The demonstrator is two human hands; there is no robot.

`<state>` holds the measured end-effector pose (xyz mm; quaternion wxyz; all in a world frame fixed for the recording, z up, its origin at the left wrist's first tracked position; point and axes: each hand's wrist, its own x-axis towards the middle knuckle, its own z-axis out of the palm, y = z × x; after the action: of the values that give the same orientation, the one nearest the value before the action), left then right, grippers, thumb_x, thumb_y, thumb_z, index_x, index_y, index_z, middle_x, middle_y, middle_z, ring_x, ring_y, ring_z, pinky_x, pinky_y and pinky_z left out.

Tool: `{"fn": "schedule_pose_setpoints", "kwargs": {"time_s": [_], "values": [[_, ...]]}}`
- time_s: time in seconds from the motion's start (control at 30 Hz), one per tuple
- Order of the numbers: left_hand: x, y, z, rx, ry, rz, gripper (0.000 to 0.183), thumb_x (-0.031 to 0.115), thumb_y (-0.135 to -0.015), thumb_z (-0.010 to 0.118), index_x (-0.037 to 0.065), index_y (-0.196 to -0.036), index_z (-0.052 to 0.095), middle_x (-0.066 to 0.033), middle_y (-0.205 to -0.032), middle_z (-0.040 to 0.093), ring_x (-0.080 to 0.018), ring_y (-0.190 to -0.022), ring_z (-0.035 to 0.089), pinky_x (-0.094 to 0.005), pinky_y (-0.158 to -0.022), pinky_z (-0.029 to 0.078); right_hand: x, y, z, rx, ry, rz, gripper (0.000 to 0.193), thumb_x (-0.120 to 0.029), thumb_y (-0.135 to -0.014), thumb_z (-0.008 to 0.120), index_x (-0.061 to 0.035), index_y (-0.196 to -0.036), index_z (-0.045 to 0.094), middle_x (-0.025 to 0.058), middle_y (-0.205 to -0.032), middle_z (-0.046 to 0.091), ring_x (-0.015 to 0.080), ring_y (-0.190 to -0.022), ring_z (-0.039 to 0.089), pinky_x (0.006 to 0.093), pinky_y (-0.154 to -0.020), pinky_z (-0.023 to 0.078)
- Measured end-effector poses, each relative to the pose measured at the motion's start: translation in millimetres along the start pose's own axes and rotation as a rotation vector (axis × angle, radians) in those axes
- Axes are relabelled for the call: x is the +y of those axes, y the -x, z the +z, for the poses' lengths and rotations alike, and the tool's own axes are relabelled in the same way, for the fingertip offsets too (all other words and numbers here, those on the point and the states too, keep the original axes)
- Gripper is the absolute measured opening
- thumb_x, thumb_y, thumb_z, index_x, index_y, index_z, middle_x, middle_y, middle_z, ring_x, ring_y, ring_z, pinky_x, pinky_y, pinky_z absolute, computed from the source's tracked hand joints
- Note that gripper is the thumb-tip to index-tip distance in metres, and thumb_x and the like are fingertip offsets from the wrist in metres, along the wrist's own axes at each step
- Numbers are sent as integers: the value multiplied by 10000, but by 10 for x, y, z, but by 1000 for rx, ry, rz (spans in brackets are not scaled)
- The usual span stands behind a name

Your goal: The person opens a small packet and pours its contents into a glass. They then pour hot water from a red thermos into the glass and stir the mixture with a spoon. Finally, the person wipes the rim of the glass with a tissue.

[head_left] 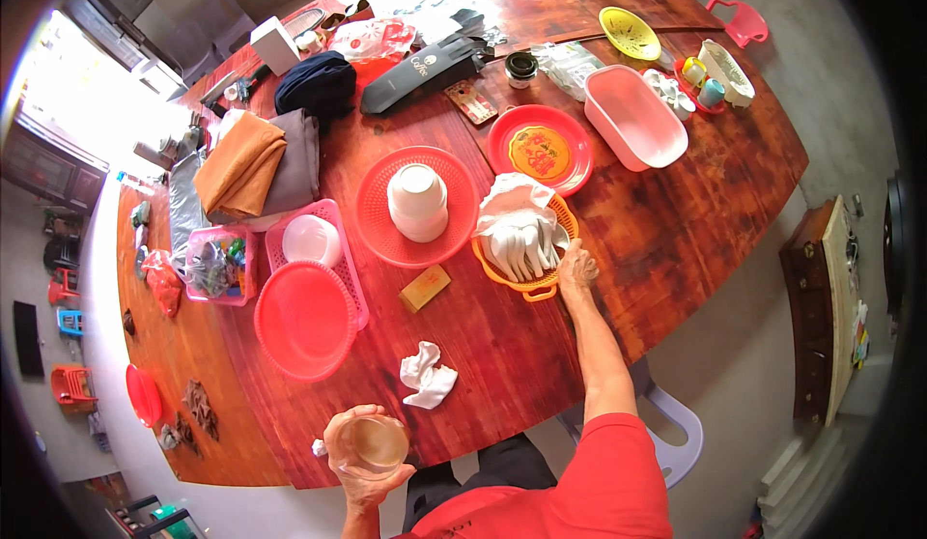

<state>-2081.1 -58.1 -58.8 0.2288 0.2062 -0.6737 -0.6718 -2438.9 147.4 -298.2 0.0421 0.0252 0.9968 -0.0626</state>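
Observation:
My left hand point(359, 464) curls round a clear round cup point(375, 442) near the table's front edge. My right hand point(579, 267) is closed at the right rim of an orange plastic basket point(497, 273); its fingertips are partly hidden. Inside the basket, several white spoons point(526, 249) lie bunched together with a white cloth point(519, 201) behind them. A crumpled white tissue point(428, 377) rests between my hands. Farther off, a stack of white bowls point(418, 203) stands upside down in a red colander point(372, 220).
To the left are a red basin point(304, 322), a pink basket point(354, 288) and folded cloths point(241, 167). A small yellow box point(425, 289) lies mid-table. Beyond the basket sit a red plate point(577, 148) and a pink tub point(637, 119). A chair point(676, 433) stands at lower right.

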Motion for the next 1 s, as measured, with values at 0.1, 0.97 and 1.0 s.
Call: {"fn": "schedule_pose_setpoints", "kwargs": {"time_s": [0.1, 0.97, 1.0], "values": [[52, -18, 12, 47, 31, -34, 940, 220, -521, 913, 113, -1277, 365, -111, -1182, 485, -252, -1083, 521, -397, -880, 498, -90, -32, -337, 36, -232, 103, 131, -103, -826, 487, -5, -860, 568, 220, -789, 653, 402, -769, 650, 495, -647, 514], [315, 239, -538, -53, 110, 110, 861, 63, -596, 851, 45, -1274, 321, -106, -1206, 518, -188, -1132, 511, -337, -977, 418, -630, 2891, -3202, 86, -1183, -1011, 262, 49, -847, 509, 17, -1099, 572, 122, -726, 623, 187, -612, 614, 283, -594, 505], [340, 275, -573, -66, 104, 131, 839, 58, -599, 848, 46, -1260, 331, -105, -1203, 519, -186, -1129, 512, -336, -976, 419, -678, 3019, -3246, 128, -1128, -1117, 266, 67, -804, 535, 24, -1060, 589, 120, -735, 625, 198, -605, 610, 293, -581, 501]]}}
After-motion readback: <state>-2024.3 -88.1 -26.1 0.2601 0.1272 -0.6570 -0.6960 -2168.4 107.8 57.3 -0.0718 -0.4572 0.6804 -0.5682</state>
